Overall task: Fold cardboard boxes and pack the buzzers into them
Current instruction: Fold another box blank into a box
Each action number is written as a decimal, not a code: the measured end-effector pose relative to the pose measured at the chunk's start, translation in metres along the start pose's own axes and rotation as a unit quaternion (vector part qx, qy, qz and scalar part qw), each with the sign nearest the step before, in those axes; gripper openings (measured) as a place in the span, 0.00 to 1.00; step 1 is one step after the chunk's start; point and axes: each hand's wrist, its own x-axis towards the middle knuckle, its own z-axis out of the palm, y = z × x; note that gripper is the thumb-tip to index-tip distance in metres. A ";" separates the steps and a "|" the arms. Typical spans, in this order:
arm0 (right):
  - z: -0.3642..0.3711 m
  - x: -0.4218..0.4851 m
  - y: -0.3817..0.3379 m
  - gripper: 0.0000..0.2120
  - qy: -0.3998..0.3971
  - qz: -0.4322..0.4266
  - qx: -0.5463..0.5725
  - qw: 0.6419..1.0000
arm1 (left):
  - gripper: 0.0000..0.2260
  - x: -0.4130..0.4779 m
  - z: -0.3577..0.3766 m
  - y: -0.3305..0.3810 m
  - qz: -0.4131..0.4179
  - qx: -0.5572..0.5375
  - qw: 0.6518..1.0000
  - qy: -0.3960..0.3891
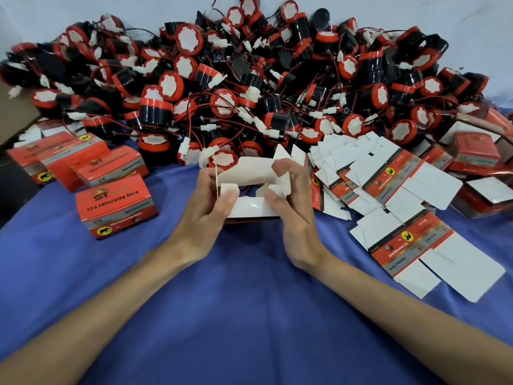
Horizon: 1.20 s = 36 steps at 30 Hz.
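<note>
Both hands, left hand [206, 198] and right hand [294, 201], grip the half-folded box [249, 173] between them, thumbs pressing its flaps.

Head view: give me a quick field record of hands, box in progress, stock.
left hand: pinches the half-folded box, left side
right hand: grips its right side
box state: white inside showing, flaps open, no buzzer seen inside
buzzers: loose pile behind
flat blanks: fanned out, right
finished boxes: closed, left
surface: blue cloth

Both hands [211, 201] [288, 201] pinching half-folded box [252, 169], buzzer heap [249, 87] behind, blue cloth [244, 301]
</note>
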 end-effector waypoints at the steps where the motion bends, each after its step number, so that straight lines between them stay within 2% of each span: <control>1: 0.000 0.000 0.000 0.17 0.000 -0.002 -0.001 1.000 | 0.15 0.000 0.000 -0.002 0.008 -0.002 1.000 -0.002; 5: 0.002 0.000 0.000 0.16 -0.002 -0.024 -0.014 1.000 | 0.20 0.000 0.000 -0.004 0.022 -0.009 1.000 0.003; 9: 0.003 -0.001 0.001 0.18 0.026 -0.027 0.010 0.999 | 0.16 -0.002 0.002 -0.005 0.059 0.054 0.997 0.023; 11: 0.003 -0.001 0.002 0.16 0.030 -0.025 0.002 0.999 | 0.14 -0.002 0.003 -0.005 0.064 0.071 0.995 0.035; 13: 0.003 -0.001 0.002 0.13 0.024 -0.017 -0.013 0.999 | 0.12 -0.002 0.003 -0.005 0.056 0.073 0.995 0.042; 17: 0.003 -0.001 0.004 0.14 0.011 -0.012 -0.034 0.999 | 0.15 -0.001 0.001 -0.005 0.049 0.067 0.995 0.058; 24: 0.002 -0.001 0.003 0.13 -0.021 -0.024 -0.031 0.999 | 0.18 -0.001 0.000 -0.004 0.098 0.102 0.988 0.064; 27: 0.001 0.000 0.001 0.10 -0.038 -0.017 -0.011 0.999 | 0.17 -0.002 -0.006 -0.005 0.137 0.161 0.977 0.029; 29: 0.000 0.000 -0.001 0.09 -0.053 -0.017 -0.001 0.998 | 0.19 -0.002 -0.010 -0.006 0.139 0.215 0.967 0.007; 32: -0.002 0.002 -0.002 0.10 -0.056 -0.022 -0.031 0.998 | 0.28 0.001 -0.014 -0.004 0.171 0.264 0.949 -0.005; 34: -0.002 0.003 0.000 0.10 -0.036 -0.028 -0.057 0.997 | 0.33 0.001 -0.015 -0.002 0.203 0.258 0.944 -0.015; 36: -0.002 0.003 0.001 0.10 -0.019 -0.036 -0.079 0.996 | 0.34 0.000 -0.013 -0.002 0.188 0.217 0.958 -0.017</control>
